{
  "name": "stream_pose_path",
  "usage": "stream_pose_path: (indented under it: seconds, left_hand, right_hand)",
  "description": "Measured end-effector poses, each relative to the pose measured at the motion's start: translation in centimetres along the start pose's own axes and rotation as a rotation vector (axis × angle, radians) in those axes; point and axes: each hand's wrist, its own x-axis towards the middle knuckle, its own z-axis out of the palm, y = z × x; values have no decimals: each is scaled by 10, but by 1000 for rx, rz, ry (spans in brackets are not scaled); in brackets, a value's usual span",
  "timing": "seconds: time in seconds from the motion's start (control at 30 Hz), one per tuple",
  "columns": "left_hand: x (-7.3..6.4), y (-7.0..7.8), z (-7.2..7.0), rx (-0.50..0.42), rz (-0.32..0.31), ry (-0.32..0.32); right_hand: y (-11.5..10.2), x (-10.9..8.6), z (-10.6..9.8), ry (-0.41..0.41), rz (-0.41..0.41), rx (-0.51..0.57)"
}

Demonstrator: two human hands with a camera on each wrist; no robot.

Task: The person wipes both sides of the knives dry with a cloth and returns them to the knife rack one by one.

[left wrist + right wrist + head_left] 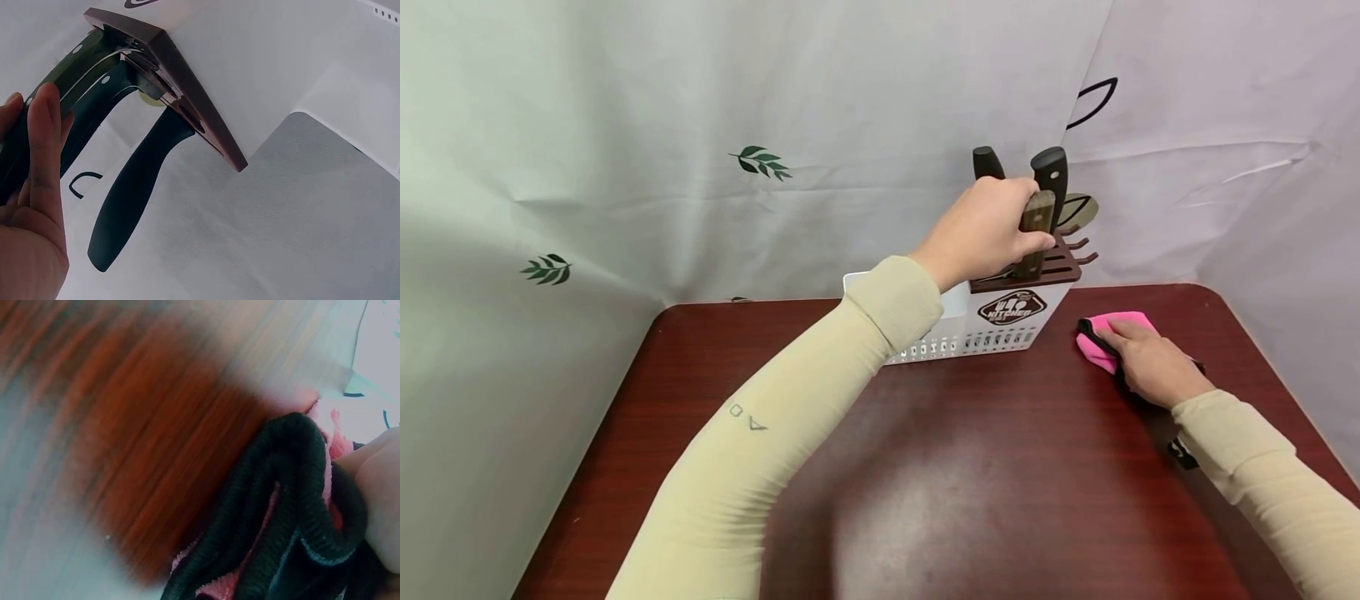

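My left hand (985, 229) grips a brown wooden-handled knife (1038, 212) that stands in the slotted brown top of a white kitchen holder (1011, 310). Two black-handled knives (1050, 167) rise beside it. The left wrist view shows fingers (45, 144) along the handle and a black knife handle (134, 194) leaning free of them; the blades are mostly hidden in the holder. On the right side of the table, my right hand (1157, 367) holds a folded pink cloth (1123, 321) with black edging. Its black folds (300, 462) bunch beside the hand in the right wrist view.
Brown hooks (1086, 257) stick out from the holder's right end. The glossy red-brown table (955, 467) meets a pale leaf-print curtain (647, 167) at the back and sides. A small black item (1182, 454) shows under the right forearm.
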Motion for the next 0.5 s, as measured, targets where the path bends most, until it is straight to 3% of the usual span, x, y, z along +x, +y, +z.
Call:
stream_pose_path:
  seconds: [0.27, 0.37, 0.5]
  left_hand:
    - [-8, -13, 6, -145, -51, -23]
    - [-18, -21, 9, -154, -84, -11]
    - [-39, -32, 11, -69, -129, 65]
  right_hand:
    - [-1, -4, -1, 58, 2, 41]
    - [-2, -7, -5, 91, 4, 62]
    - [-6, -10, -15, 115, 28, 30]
